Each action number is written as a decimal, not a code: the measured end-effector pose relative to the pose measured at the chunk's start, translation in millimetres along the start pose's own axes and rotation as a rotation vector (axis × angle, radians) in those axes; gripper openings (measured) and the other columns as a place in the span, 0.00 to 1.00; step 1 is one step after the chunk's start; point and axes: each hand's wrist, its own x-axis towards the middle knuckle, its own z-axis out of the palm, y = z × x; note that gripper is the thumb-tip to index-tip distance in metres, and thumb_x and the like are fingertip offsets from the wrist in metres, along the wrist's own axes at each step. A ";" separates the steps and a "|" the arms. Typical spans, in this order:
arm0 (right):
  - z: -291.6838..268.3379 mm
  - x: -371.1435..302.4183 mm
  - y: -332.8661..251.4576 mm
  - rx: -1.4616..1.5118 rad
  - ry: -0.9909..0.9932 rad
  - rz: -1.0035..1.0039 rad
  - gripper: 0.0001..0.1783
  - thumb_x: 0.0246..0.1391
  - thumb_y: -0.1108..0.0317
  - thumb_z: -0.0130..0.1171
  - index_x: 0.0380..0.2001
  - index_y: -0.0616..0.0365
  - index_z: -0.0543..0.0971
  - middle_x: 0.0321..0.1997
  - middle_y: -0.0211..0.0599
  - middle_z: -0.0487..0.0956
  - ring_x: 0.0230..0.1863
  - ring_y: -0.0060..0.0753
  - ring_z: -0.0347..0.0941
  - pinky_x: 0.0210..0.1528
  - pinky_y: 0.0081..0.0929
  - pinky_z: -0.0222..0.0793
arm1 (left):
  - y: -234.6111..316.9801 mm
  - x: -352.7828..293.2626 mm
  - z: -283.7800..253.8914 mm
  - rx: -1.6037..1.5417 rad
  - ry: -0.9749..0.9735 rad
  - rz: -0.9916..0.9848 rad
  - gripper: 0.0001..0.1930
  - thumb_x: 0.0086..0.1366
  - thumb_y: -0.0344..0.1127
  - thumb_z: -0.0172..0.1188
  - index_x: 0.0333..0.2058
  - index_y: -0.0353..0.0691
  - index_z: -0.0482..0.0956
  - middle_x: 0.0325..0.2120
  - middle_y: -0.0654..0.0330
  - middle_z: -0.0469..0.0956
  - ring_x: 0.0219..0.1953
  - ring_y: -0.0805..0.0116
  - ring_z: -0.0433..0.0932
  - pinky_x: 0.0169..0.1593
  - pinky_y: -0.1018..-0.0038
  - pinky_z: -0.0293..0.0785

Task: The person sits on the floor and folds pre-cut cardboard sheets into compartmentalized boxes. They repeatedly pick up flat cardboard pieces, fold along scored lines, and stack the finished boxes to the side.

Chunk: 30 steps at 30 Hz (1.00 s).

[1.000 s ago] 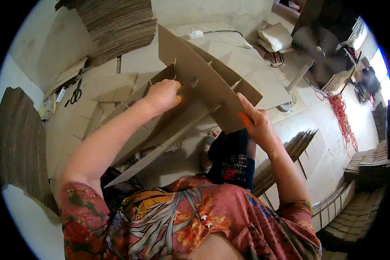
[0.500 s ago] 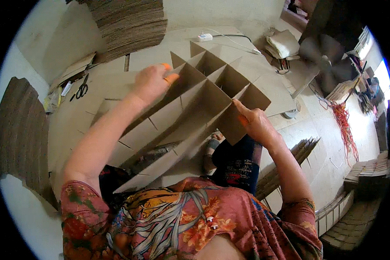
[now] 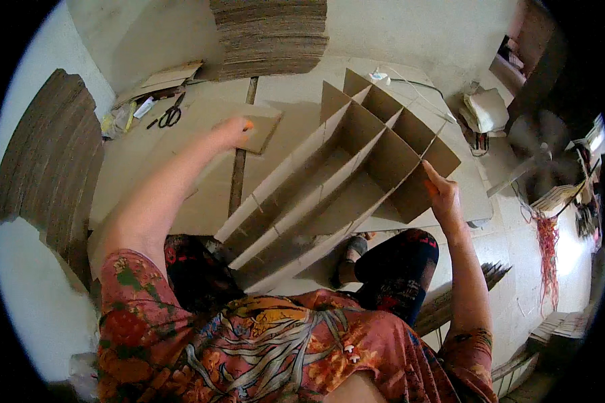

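A brown cardboard divider (image 3: 366, 151) of crossed, slotted strips slants across the middle, its long strips running down over my knees. My right hand (image 3: 444, 196) is closed on its right-hand corner, the thumb near a strip crossing. An orange cover shows on one of its fingers. My left hand (image 3: 232, 133) is away from the divider, over a flat piece of cardboard (image 3: 267, 131) on the table to the left. Orange shows at a left fingertip. The other left fingers are hidden, so a grip there cannot be made out.
Black scissors (image 3: 168, 117) lie at the table's far left. Tall cardboard stacks stand at the back (image 3: 272, 37) and left (image 3: 44, 161). A fan (image 3: 543, 151) and hanging red strings (image 3: 548, 258) are to the right. More slotted cardboard (image 3: 467, 292) stands beside my right knee.
My left hand has let go of the divider and moved left to the flat cardboard. My right hand has kept its hold on the corner. The whole view has swung left.
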 end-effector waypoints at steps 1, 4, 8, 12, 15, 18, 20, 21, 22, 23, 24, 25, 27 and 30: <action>-0.8 6.9 -5.4 0.019 -0.042 0.040 0.23 0.47 0.78 0.54 0.50 0.55 0.73 0.37 0.49 0.78 0.35 0.41 0.77 0.40 0.27 0.69 | -40.0 5.6 19.4 -0.025 0.054 -0.041 0.15 0.59 0.32 0.49 0.46 0.47 0.71 0.32 0.58 0.74 0.35 0.63 0.73 0.38 0.68 0.69; -14.7 18.4 -16.9 -0.160 -0.059 0.002 0.19 0.50 0.69 0.56 0.48 0.54 0.74 0.45 0.48 0.75 0.45 0.45 0.72 0.45 0.32 0.68 | -67.3 18.9 58.6 0.125 0.121 0.025 0.19 0.59 0.29 0.45 0.51 0.47 0.64 0.46 0.53 0.69 0.50 0.55 0.69 0.49 0.64 0.68; -9.2 54.7 -25.7 -0.471 0.041 -0.176 0.25 0.54 0.53 0.51 0.50 0.56 0.71 0.60 0.47 0.63 0.61 0.52 0.56 0.56 0.43 0.57 | -101.1 16.2 75.9 0.451 0.347 0.107 0.20 0.61 0.30 0.42 0.53 0.46 0.61 0.52 0.51 0.64 0.53 0.52 0.66 0.50 0.61 0.67; 1.5 80.2 -12.8 -0.622 -0.033 0.030 0.31 0.57 0.46 0.43 0.56 0.56 0.65 0.63 0.48 0.58 0.65 0.56 0.47 0.60 0.54 0.47 | -42.6 22.7 64.8 0.460 0.163 0.066 0.17 0.61 0.31 0.43 0.49 0.44 0.65 0.43 0.50 0.71 0.45 0.51 0.71 0.44 0.61 0.70; 25.9 99.2 10.2 -0.626 -0.284 0.171 0.34 0.57 0.41 0.40 0.60 0.52 0.60 0.65 0.46 0.55 0.67 0.54 0.44 0.61 0.59 0.44 | -44.0 28.1 53.2 0.540 0.118 0.039 0.13 0.60 0.32 0.45 0.44 0.41 0.70 0.33 0.50 0.75 0.38 0.50 0.74 0.40 0.60 0.71; 20.7 111.6 19.1 -0.491 -0.268 0.174 0.35 0.56 0.40 0.40 0.60 0.51 0.60 0.66 0.46 0.53 0.67 0.52 0.44 0.60 0.61 0.45 | -55.4 20.1 47.6 0.394 0.173 0.104 0.10 0.59 0.33 0.48 0.37 0.38 0.76 0.26 0.51 0.76 0.33 0.54 0.75 0.36 0.61 0.71; 16.1 110.4 17.3 -0.355 -0.104 0.163 0.31 0.56 0.48 0.47 0.57 0.56 0.64 0.63 0.50 0.58 0.66 0.52 0.48 0.62 0.51 0.47 | -43.4 17.9 33.6 0.186 0.141 0.040 0.09 0.59 0.32 0.50 0.34 0.38 0.78 0.25 0.53 0.76 0.30 0.60 0.75 0.33 0.64 0.70; 14.5 108.7 16.1 -0.283 0.009 0.121 0.30 0.55 0.50 0.49 0.56 0.58 0.65 0.62 0.51 0.60 0.65 0.53 0.49 0.63 0.48 0.48 | -54.1 22.9 29.1 0.018 0.201 0.120 0.09 0.58 0.33 0.52 0.35 0.39 0.79 0.24 0.55 0.76 0.28 0.63 0.74 0.31 0.66 0.69; 17.9 110.0 8.1 -0.196 0.116 0.067 0.29 0.55 0.53 0.52 0.55 0.59 0.66 0.61 0.52 0.61 0.65 0.54 0.50 0.63 0.45 0.48 | -77.4 26.3 26.1 -0.144 0.272 0.187 0.09 0.58 0.33 0.54 0.36 0.40 0.80 0.23 0.57 0.76 0.26 0.67 0.73 0.30 0.69 0.67; 20.0 110.1 -18.6 -0.149 0.206 -0.030 0.26 0.54 0.62 0.55 0.53 0.64 0.68 0.56 0.54 0.68 0.61 0.49 0.59 0.61 0.34 0.54 | -95.6 24.8 22.5 -0.304 0.340 0.253 0.10 0.58 0.33 0.56 0.37 0.41 0.80 0.21 0.59 0.76 0.25 0.70 0.71 0.29 0.71 0.66; 12.7 101.8 -43.3 -0.002 0.161 -0.005 0.25 0.54 0.63 0.55 0.53 0.64 0.68 0.55 0.52 0.69 0.59 0.46 0.61 0.60 0.33 0.56 | -89.9 23.9 14.5 -0.337 0.347 0.183 0.11 0.57 0.33 0.57 0.39 0.42 0.80 0.21 0.60 0.76 0.24 0.71 0.71 0.28 0.73 0.66; 2.2 90.7 -67.0 0.135 0.123 0.029 0.24 0.55 0.64 0.54 0.52 0.65 0.68 0.54 0.51 0.70 0.57 0.43 0.64 0.58 0.31 0.58 | -71.4 19.7 -0.3 -0.372 0.346 0.123 0.12 0.57 0.33 0.58 0.41 0.43 0.79 0.21 0.62 0.76 0.24 0.73 0.71 0.28 0.74 0.66; -2.7 73.6 -96.4 0.355 0.090 0.038 0.22 0.56 0.65 0.53 0.52 0.65 0.68 0.52 0.48 0.73 0.52 0.36 0.68 0.55 0.28 0.62 | -46.6 6.3 -24.9 -0.367 0.400 0.063 0.14 0.57 0.33 0.58 0.43 0.43 0.79 0.22 0.62 0.77 0.24 0.74 0.72 0.28 0.77 0.66; -0.9 57.7 -123.2 0.597 0.056 0.031 0.21 0.57 0.66 0.51 0.52 0.65 0.69 0.49 0.44 0.75 0.47 0.29 0.72 0.50 0.23 0.65 | -21.7 -11.1 -40.0 -0.302 0.630 0.137 0.13 0.58 0.33 0.58 0.43 0.42 0.79 0.25 0.59 0.80 0.26 0.72 0.74 0.30 0.77 0.69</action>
